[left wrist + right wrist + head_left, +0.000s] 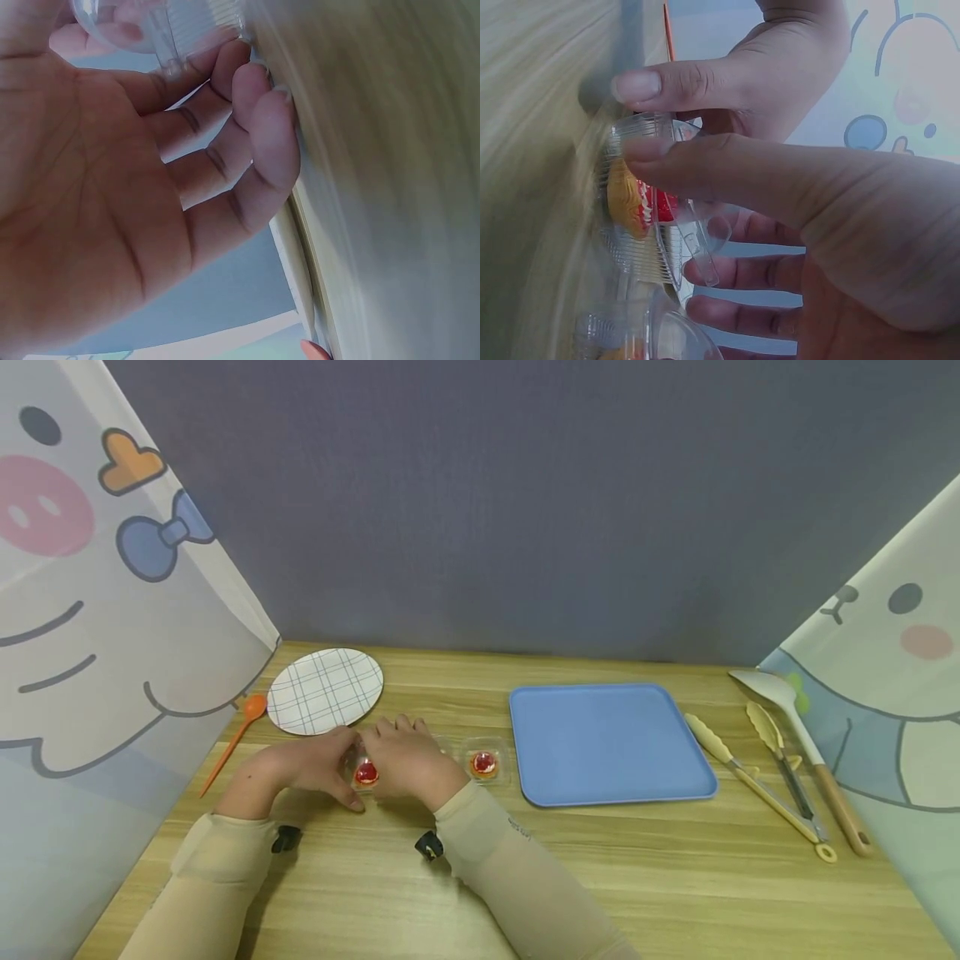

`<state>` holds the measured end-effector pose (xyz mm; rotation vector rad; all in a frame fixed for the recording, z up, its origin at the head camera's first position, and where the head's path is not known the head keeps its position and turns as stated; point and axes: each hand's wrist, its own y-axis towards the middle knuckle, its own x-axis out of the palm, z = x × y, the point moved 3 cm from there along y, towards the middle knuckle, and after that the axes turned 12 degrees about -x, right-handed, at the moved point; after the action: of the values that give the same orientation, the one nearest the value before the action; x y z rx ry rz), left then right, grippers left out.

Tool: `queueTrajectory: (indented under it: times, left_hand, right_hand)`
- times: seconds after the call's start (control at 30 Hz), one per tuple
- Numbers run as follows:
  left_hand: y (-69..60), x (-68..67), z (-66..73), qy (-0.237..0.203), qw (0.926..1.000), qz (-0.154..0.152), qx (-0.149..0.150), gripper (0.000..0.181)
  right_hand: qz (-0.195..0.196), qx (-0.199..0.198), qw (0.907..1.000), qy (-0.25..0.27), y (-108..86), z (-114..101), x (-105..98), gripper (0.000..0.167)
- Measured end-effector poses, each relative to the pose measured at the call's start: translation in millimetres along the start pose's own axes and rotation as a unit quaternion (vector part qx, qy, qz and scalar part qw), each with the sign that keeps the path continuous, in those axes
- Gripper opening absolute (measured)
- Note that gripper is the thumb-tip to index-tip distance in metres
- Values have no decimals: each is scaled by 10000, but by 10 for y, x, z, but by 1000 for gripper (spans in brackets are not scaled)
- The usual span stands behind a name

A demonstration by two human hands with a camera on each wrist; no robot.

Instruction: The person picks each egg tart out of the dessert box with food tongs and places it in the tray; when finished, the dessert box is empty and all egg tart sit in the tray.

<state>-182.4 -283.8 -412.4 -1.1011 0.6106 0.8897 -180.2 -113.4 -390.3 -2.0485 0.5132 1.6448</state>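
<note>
A clear plastic box (349,767) holds a small tart (366,772) with a red top. On its left side my left hand (311,766) grips it, curled fingers against the ridged wall and the thumb at the near corner. My right hand (408,760) holds the same box from the right; in the right wrist view its thumb presses the near side and its fingers reach behind. The clear lid (702,251) stands at a slant there; whether it is fastened I cannot tell. Another clear box (660,322) lies close by, mostly hidden by my right hand in the head view.
To the right sits a boxed tart (483,763), then a blue tray (611,743). A checked oval plate (326,691) and an orange spoon (243,731) lie at the left. Tongs (757,789), smaller tongs (783,764) and a white wooden-handled utensil (810,743) lie far right.
</note>
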Motion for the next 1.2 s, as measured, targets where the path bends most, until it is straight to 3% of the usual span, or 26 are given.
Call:
queueTrajectory:
  times: [0.3,0.6,0.9,0.97,1.07,1.2]
  left_hand:
    - [-34,-14,-32,-118,9999,-37,-67,105]
    - [-69,-33,-37,-176,9998,-40,-31,95]
    - [-65,-38,-45,-259,9995,-35,169,92]
    - [-59,-46,-47,-322,9990,-41,297,87]
    - [-40,-56,-54,-451,9981,-119,398,78]
    - [-21,-64,-72,-486,9978,-196,418,76]
  right_hand:
    - [-63,-25,9999,108,-22,29,-35,82]
    - [-190,148,9994,239,-100,56,-166,80]
    - [-305,-277,9954,870,-215,5,-277,66]
    - [-434,-441,9926,1047,-249,-30,-304,75]
    - [-683,-813,9843,1410,-274,-110,-330,69]
    - [-1187,-1333,9613,2097,-268,-222,-293,45]
